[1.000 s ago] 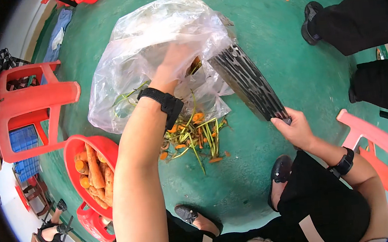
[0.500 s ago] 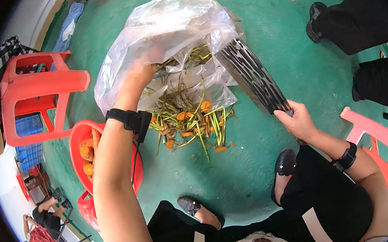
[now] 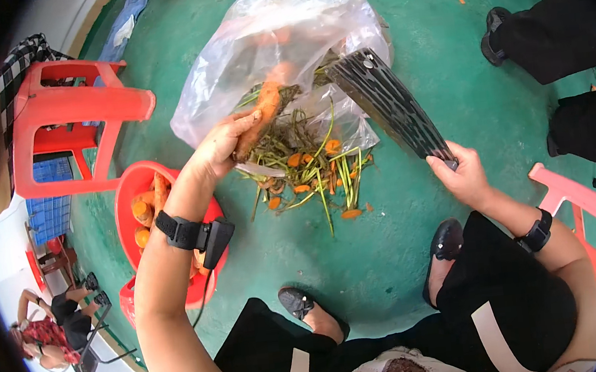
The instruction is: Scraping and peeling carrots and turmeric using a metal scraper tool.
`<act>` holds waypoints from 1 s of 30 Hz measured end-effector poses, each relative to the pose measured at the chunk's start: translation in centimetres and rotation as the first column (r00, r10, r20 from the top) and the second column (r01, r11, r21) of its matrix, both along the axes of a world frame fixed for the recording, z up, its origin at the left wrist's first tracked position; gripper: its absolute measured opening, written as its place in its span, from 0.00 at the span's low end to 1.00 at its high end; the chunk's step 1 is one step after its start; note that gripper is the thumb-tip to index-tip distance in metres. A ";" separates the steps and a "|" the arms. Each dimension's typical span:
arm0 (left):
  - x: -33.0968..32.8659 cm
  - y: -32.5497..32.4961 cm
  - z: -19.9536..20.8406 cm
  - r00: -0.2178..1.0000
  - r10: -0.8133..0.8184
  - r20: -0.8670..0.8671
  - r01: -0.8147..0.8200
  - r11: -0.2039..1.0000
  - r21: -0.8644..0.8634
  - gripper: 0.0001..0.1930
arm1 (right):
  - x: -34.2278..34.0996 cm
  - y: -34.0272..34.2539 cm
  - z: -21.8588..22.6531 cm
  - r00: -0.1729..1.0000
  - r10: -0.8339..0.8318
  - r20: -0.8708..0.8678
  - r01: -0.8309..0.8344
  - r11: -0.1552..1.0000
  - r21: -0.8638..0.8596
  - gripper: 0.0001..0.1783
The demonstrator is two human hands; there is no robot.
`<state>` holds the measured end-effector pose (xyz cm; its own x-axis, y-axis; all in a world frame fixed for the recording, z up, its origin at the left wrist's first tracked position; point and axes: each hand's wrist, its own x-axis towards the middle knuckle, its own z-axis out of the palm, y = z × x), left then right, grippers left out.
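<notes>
A long orange carrot (image 3: 267, 110) is in my left hand (image 3: 226, 144), with fingers and thumb closed around its near end. Its far end points up toward the mouth of a clear plastic bag (image 3: 228, 56) on the floor. Green stalks and cut carrot tops (image 3: 303, 160) spill from the bag toward me. My right hand (image 3: 466, 177) grips the handle of a cleaver (image 3: 394, 108), whose wide dark blade with a streaked pattern slants up and left, beside the bag's right side.
At left, a red basin (image 3: 124, 210) holds several carrots, beside a red plastic stool (image 3: 82, 110) and a blue crate (image 3: 49, 206). A pink stool (image 3: 594, 211) stands at right. Another person's dark-trousered legs (image 3: 549, 36) are at far right; someone sits at far left.
My left hand has come out of the bag toward me, now with a carrot in it. The cleaver stays in my right hand at much the same slant.
</notes>
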<state>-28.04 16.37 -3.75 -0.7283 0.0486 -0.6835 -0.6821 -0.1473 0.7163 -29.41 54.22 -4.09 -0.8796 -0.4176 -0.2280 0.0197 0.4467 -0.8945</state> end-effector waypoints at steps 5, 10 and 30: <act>4.0 0.2 -1.4 0.995 0.095 0.008 -0.089 0.896 0.435 0.22 | 0.4 -1.7 0.3 0.999 0.052 0.011 -0.051 0.998 -0.034 0.08; 6.6 3.2 -3.1 0.988 0.153 0.036 -0.152 0.874 0.461 0.20 | 0.8 -2.8 0.5 0.994 0.111 0.020 -0.112 0.989 0.092 0.09; 7.8 5.4 -2.9 0.973 0.226 0.052 -0.229 0.898 0.375 0.21 | 1.4 -4.6 0.7 0.963 0.255 -0.090 -0.230 0.947 0.227 0.09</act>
<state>-20.27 21.79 -6.68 -0.7456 0.1369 -0.6522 -0.6026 -0.5563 0.5722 -28.05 49.64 -3.43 -0.7834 -0.5747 -0.2366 -0.2115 0.6045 -0.7680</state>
